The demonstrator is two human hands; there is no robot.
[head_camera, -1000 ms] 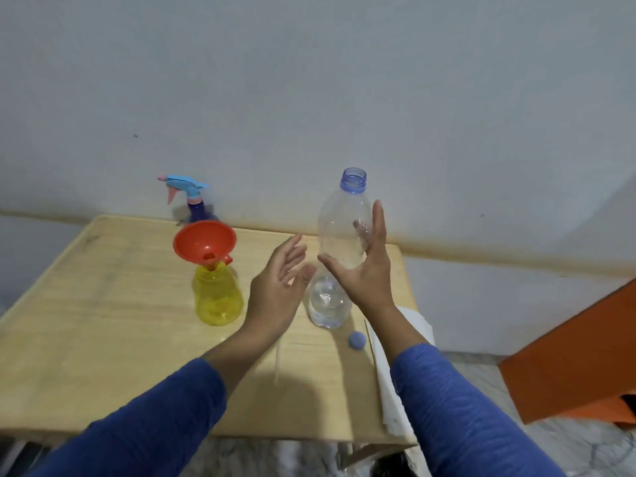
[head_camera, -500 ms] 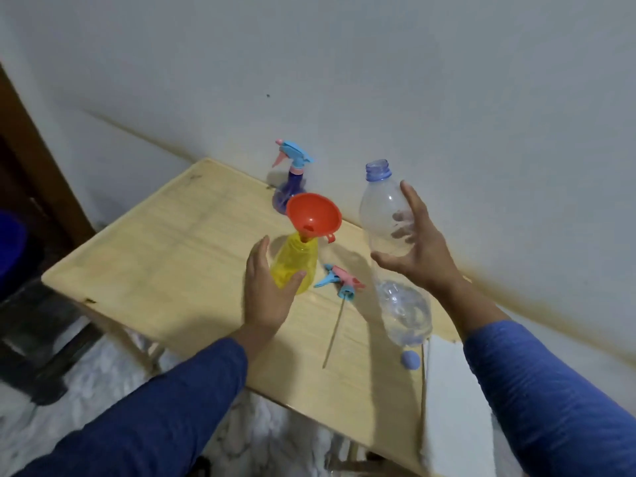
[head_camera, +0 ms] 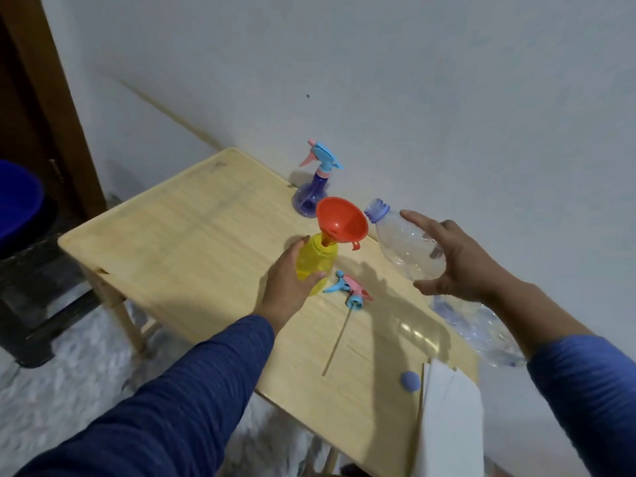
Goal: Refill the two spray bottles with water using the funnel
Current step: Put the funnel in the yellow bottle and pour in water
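Observation:
A yellow spray bottle (head_camera: 318,258) stands on the wooden table (head_camera: 192,242) with an orange funnel (head_camera: 340,220) in its neck. My left hand (head_camera: 287,280) grips the yellow bottle's body. My right hand (head_camera: 457,259) holds a clear plastic water bottle (head_camera: 402,241) tilted, its open blue-tinted mouth right at the funnel's rim. The yellow bottle's blue and pink spray head (head_camera: 351,290) lies on the table with its dip tube trailing. A purple spray bottle (head_camera: 309,197), its spray head on, stands by the wall.
A small blue cap (head_camera: 410,380) lies near the table's front right edge, beside a white cloth (head_camera: 451,418). The wall runs close behind the table. A blue tub (head_camera: 17,204) sits on a dark stool at the left.
My right hand has tipped the water bottle from nearly upright over to the funnel. My left hand has closed around the yellow bottle. My head has turned, shifting the view.

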